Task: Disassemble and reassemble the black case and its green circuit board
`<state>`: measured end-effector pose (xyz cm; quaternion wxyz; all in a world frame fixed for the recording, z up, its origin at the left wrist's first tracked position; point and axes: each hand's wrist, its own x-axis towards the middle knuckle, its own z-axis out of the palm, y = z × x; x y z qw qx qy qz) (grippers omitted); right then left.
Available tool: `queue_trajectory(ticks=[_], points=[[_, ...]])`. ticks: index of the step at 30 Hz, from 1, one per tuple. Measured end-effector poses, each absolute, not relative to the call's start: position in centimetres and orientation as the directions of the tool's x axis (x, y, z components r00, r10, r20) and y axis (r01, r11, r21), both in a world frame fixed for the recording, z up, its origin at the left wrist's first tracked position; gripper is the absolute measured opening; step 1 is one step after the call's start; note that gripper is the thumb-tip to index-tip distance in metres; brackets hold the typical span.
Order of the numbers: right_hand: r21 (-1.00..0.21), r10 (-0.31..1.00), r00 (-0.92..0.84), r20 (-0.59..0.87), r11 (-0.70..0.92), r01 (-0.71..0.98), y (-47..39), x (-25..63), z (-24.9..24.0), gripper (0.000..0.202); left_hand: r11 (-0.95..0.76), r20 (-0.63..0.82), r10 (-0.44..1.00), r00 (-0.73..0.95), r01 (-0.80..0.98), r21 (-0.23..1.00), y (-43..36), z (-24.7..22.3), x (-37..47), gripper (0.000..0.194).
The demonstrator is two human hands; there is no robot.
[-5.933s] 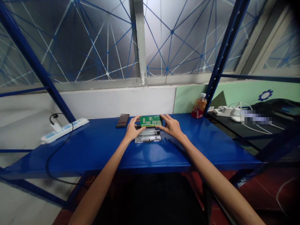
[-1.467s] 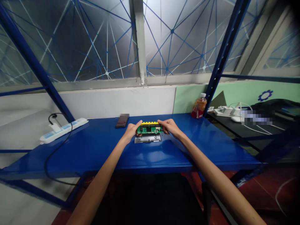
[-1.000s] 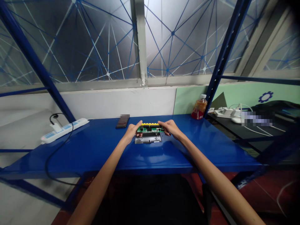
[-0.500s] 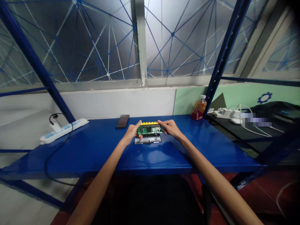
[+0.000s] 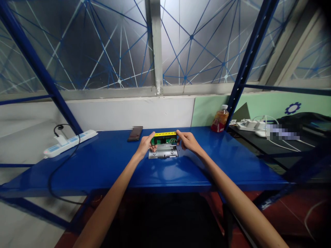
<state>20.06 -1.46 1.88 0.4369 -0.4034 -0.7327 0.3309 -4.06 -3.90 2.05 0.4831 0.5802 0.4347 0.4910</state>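
A green circuit board (image 5: 168,141) with a yellow strip marked in black along its top edge is held up over the table. My left hand (image 5: 145,146) is closed on its left end, thumb at the top and fingers below. At the right end, my right hand (image 5: 188,140) pinches the board near its upper corner with thumb and index finger, the other fingers curled. Just below the board, a silvery metal casing piece (image 5: 164,152) lies on the blue table (image 5: 108,165), its upper part partly hidden by the board.
A dark phone (image 5: 135,133) lies at the back of the table. On the left is a white power strip (image 5: 71,143) with a black cable. A drink bottle (image 5: 219,119) stands at the back right by a blue post. Chargers and white cables (image 5: 263,129) sit on a dark side surface.
The board has tilted, so the yellow strip on top shows wider and less of the green face shows. More of the metal casing piece below is visible.
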Motion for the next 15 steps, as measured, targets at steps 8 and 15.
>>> queue_trajectory(ticks=[8,15], points=[[-0.865,0.872,-0.373,0.317,0.427,0.265,-1.9,20.0,2.3,0.053,-0.304,0.292,0.943,0.156,0.059,0.951,-3.9,2.7,-4.4,0.051],[-0.807,0.847,-0.384,0.367,0.496,0.322,-1.8,20.6,2.4,0.053,-0.422,0.356,0.897,0.26,0.27,0.866,-4.3,3.1,-6.5,0.059]])
